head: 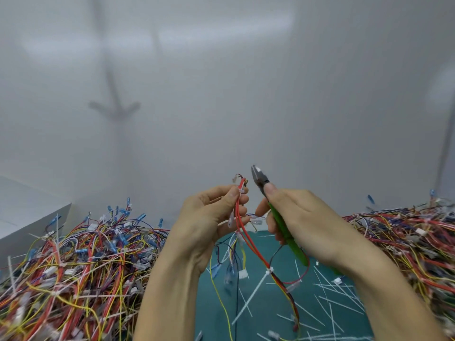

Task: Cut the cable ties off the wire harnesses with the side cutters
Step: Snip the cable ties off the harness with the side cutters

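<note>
Item, held: we list one harness of thin red, yellow and black plastic-sheathed wires [242, 232], pinched upright in the curled grip of the left hand [211, 217] above the teal desk [270, 306]. One white nylon cable tie [267, 274] girds that harness low down. Right of the harness, the grip of the right hand [302, 217] wraps green-handled, dark steel side cutters [291, 243], nose up. Tangled glossy wire heaps [81, 262] flank the harness, and cut white tie strips [330, 289] lie beneath it.
</note>
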### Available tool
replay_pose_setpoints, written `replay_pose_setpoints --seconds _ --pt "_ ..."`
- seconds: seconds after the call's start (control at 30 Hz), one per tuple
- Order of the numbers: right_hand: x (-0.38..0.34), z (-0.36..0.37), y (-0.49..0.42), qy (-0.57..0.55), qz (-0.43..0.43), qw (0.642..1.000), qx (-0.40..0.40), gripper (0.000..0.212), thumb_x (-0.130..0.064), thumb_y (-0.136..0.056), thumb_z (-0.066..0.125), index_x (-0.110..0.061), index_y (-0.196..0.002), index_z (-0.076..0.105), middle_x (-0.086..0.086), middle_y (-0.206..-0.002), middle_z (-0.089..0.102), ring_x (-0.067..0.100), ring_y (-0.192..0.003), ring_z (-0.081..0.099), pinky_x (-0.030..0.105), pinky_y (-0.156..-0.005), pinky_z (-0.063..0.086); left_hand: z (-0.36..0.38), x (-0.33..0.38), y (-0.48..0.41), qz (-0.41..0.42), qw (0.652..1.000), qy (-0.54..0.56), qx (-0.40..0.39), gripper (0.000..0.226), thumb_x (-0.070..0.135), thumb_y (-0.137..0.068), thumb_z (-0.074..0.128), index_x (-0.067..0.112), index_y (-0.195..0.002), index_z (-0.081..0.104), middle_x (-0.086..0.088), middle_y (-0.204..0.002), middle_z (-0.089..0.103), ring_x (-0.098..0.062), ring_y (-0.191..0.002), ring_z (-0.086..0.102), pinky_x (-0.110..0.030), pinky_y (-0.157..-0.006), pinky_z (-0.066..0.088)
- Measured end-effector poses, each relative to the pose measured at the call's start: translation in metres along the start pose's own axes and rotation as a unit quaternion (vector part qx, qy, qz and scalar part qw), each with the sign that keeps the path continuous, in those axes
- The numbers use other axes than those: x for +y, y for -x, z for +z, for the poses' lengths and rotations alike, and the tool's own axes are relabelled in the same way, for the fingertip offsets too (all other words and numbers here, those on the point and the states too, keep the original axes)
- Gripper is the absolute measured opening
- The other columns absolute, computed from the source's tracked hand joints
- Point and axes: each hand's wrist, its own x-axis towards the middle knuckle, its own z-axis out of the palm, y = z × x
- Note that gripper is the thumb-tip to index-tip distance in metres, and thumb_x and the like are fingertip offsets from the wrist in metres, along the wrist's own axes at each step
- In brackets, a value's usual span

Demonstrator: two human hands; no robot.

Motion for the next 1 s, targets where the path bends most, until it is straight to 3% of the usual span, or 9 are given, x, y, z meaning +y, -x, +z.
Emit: replay_pose_setpoints --seconds 0.07,0.17,0.33,0.43,0.5,0.6,0.7,0.83,1.0 --pt "-0.001 0.005 -0.001 0.012 -0.034 0.999 0.025 0.055 -0.059 -0.095 0.032 -0.020 -0.080 0.068 -0.001 -0.067 0.066 0.013 -0.064 0.060 0.050 -0.079 0.052 0.000 0.000 0.000 -0.006 1.000 -0.002 0.002 0.020 0.020 -0.074 0.068 0.005 -0.086 0.074 -0.003 -0.075 0.071 -0.007 -0.055 0.063 -0.019 -0.054 0.055" --pt "-0.003 0.012 -0.003 -0.083 -0.062 0.989 0.106 0.058 -0.060 -0.099 0.033 -0.017 -0.081 0.067 0.000 -0.066 0.064 0.023 -0.067 0.062 0.055 -0.078 0.052 0.000 0.001 -0.001 -0.012 1.000 -0.020 0.008 0.018 0.020 -0.074 0.070 0.006 -0.084 0.074 -0.002 -0.072 0.071 -0.006 -0.053 0.062 -0.017 -0.052 0.053" --pt "-0.005 0.007 -0.004 -0.321 -0.097 0.916 0.221 0.056 -0.055 -0.100 0.035 -0.010 -0.086 0.065 0.003 -0.069 0.065 0.020 -0.070 0.066 0.044 -0.074 0.060 -0.004 0.001 -0.001 -0.005 0.998 -0.064 0.021 0.009 0.010 -0.087 0.067 0.003 -0.088 0.073 -0.002 -0.073 0.072 -0.005 -0.052 0.061 -0.016 -0.051 0.052" --pt "0.000 -0.004 -0.003 -0.371 -0.113 0.890 0.241 0.052 -0.049 -0.104 0.032 -0.013 -0.087 0.066 0.002 -0.071 0.067 0.020 -0.076 0.068 0.045 -0.080 0.061 -0.006 0.001 0.000 -0.004 0.996 -0.084 0.025 0.009 0.010 -0.087 0.068 0.004 -0.089 0.073 -0.003 -0.074 0.072 -0.006 -0.054 0.062 -0.017 -0.052 0.052" --pt "0.004 -0.011 -0.003 -0.293 -0.107 0.919 0.241 0.052 -0.053 -0.100 0.033 -0.016 -0.086 0.066 -0.001 -0.072 0.067 0.019 -0.076 0.067 0.043 -0.080 0.060 -0.005 0.001 0.000 -0.002 0.996 -0.083 0.030 0.009 0.010 -0.087 0.068 0.003 -0.090 0.073 -0.003 -0.074 0.072 -0.007 -0.055 0.063 -0.018 -0.053 0.053" --pt "0.011 -0.013 -0.002 -0.023 -0.090 0.967 0.238 0.058 -0.065 -0.091 0.029 -0.019 -0.086 0.063 -0.003 -0.073 0.065 0.019 -0.074 0.062 0.042 -0.074 0.052 -0.004 0.002 0.000 0.003 0.996 -0.078 0.041 0.011 0.011 -0.087 0.068 0.002 -0.091 0.073 -0.003 -0.074 0.073 -0.007 -0.056 0.063 -0.019 -0.053 0.054" --pt "0.016 -0.005 -0.003 0.167 -0.072 0.969 0.164 0.062 -0.070 -0.093 0.021 -0.019 -0.088 0.057 -0.005 -0.076 0.063 0.019 -0.075 0.057 0.036 -0.068 0.043 -0.003 0.002 0.000 0.005 0.997 -0.050 0.052 0.011 0.011 -0.085 0.069 0.002 -0.092 0.072 -0.004 -0.076 0.074 -0.008 -0.056 0.065 -0.018 -0.052 0.053" --pt "0.021 0.004 -0.004 0.221 -0.056 0.971 0.077 0.044 -0.060 -0.095 0.027 -0.024 -0.079 0.047 -0.005 -0.070 0.055 0.012 -0.069 0.051 0.029 -0.059 0.037 -0.003 0.003 0.000 0.013 0.997 -0.004 0.070 0.014 0.010 -0.081 0.071 0.002 -0.093 0.071 -0.007 -0.079 0.076 -0.011 -0.058 0.067 -0.020 -0.052 0.054" --pt "0.022 0.008 -0.004 0.233 -0.089 0.968 0.026 0.048 -0.067 -0.090 0.024 -0.026 -0.078 0.046 -0.004 -0.072 0.053 0.009 -0.070 0.049 0.031 -0.062 0.038 -0.001 0.004 0.001 0.022 0.996 0.029 0.078 0.024 0.008 -0.075 0.073 -0.001 -0.096 0.070 -0.008 -0.079 0.075 -0.014 -0.060 0.070 -0.020 -0.052 0.055"
